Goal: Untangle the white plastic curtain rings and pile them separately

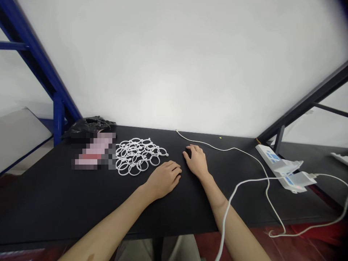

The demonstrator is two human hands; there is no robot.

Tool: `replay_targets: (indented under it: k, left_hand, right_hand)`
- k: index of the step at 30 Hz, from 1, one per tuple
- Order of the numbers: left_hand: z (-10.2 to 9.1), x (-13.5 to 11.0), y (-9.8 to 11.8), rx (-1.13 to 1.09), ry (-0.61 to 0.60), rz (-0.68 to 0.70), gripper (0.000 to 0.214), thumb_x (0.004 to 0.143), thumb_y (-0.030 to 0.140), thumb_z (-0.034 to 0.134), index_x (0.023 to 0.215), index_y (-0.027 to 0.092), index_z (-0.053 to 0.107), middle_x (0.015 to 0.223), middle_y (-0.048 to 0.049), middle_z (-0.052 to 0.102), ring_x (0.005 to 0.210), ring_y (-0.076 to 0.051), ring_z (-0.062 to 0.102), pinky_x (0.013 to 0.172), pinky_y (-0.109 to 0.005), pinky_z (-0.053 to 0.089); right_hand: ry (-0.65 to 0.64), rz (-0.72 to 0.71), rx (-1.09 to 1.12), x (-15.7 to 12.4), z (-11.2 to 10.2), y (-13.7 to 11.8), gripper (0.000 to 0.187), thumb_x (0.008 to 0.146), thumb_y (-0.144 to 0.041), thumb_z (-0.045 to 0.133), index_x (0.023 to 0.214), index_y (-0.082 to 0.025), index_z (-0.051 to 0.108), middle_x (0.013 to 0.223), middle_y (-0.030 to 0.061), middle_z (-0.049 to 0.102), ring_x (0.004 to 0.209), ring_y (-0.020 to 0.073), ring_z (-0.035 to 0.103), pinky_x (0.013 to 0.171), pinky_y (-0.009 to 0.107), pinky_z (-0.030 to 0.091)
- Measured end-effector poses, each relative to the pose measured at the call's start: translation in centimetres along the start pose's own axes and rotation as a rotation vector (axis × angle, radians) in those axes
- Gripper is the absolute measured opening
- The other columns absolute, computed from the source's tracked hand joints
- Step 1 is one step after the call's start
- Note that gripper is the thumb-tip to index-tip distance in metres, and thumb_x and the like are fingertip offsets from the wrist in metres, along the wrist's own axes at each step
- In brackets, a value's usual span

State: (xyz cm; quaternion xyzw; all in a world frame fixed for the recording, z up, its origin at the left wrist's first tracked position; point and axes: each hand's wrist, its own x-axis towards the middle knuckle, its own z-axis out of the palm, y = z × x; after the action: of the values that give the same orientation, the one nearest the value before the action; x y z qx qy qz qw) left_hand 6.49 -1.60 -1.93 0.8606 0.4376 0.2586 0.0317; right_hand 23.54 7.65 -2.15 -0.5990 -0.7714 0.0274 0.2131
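Both my hands rest palm down on a black table (54, 195). My left hand (163, 178) lies near the table's middle with its fingers loosely curled and nothing in it. Just to its left is a flat heap of several white plastic rings (137, 155), a short gap away from the fingertips. My right hand (196, 161) lies flat a little farther back, fingers stretched toward the wall, holding nothing. A white cable (217, 148) runs along the table just beyond it.
A blurred pinkish patch (94, 152) lies left of the rings, with a crumpled black bag (91, 126) behind it. A white power strip (282, 168) with plugs sits at the right, its cables (268, 188) looping over the front edge. Blue frame (58, 116) left, white wall behind.
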Motion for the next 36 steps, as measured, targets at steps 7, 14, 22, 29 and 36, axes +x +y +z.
replay_targets:
  k: [7,14,22,29,36]
  left_hand:
    - [-0.12,0.04,-0.04,-0.016,-0.012,-0.003,0.017,0.093,0.018,0.051,0.102,0.018,0.065,0.114,-0.0079,0.068,0.110,-0.023,0.060,0.097,-0.041,0.049]
    - [-0.06,0.05,-0.06,-0.032,-0.008,-0.006,0.016,0.093,0.018,0.051,0.101,0.019,0.065,0.113,-0.0074,0.068,0.109,-0.023,0.060,0.097,-0.040,0.050]
    - [-0.31,0.07,0.00,-0.040,-0.015,-0.009,0.016,0.093,0.018,0.051,0.100,0.018,0.065,0.113,-0.0077,0.068,0.109,-0.023,0.060,0.096,-0.041,0.050]
    - [-0.15,0.06,0.02,-0.048,-0.006,-0.015,0.015,0.093,0.019,0.051,0.100,0.019,0.065,0.113,-0.0073,0.068,0.109,-0.023,0.060,0.097,-0.041,0.050]
    - [-0.45,0.10,0.16,-0.041,-0.035,-0.022,0.016,0.093,0.019,0.051,0.100,0.017,0.066,0.114,-0.0072,0.068,0.109,-0.024,0.059,0.097,-0.040,0.049]
  right_hand:
    - [0.003,0.001,-0.002,0.00,0.05,0.05,0.032,0.093,-0.034,0.052,0.118,-0.018,0.063,0.131,0.0119,0.058,0.120,0.0307,0.051,0.099,0.045,0.041]
    - [0.005,-0.006,0.000,0.03,0.09,0.13,0.032,0.093,-0.035,0.051,0.118,-0.018,0.063,0.130,0.0121,0.059,0.119,0.0296,0.051,0.099,0.044,0.040]
    - [0.002,0.004,-0.005,0.01,0.04,0.16,0.032,0.093,-0.036,0.052,0.117,-0.019,0.063,0.130,0.0118,0.058,0.119,0.0296,0.051,0.097,0.044,0.041]
    - [0.006,0.007,-0.002,0.10,0.12,0.18,0.031,0.093,-0.036,0.052,0.116,-0.020,0.063,0.129,0.0111,0.059,0.118,0.0301,0.052,0.097,0.044,0.041]
    - [0.002,0.008,-0.014,0.11,-0.01,0.00,0.031,0.093,-0.035,0.053,0.117,-0.018,0.063,0.129,0.0109,0.059,0.118,0.0305,0.052,0.097,0.045,0.042]
